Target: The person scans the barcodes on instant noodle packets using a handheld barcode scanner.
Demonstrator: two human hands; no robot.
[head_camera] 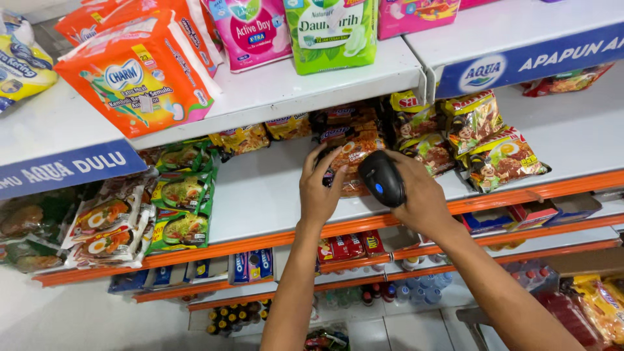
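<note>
Black handheld scanner [381,178] at noodle shelf [260,195].
Right hand [419,195] gripped the scanner; left hand [320,188], fingers spread, touched an orange instant noodle packet [354,151].

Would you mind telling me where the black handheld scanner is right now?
In the head view, the black handheld scanner sits just right of centre in the right hand, aimed at the orange noodle packets that the left hand touches on the middle shelf.
</note>
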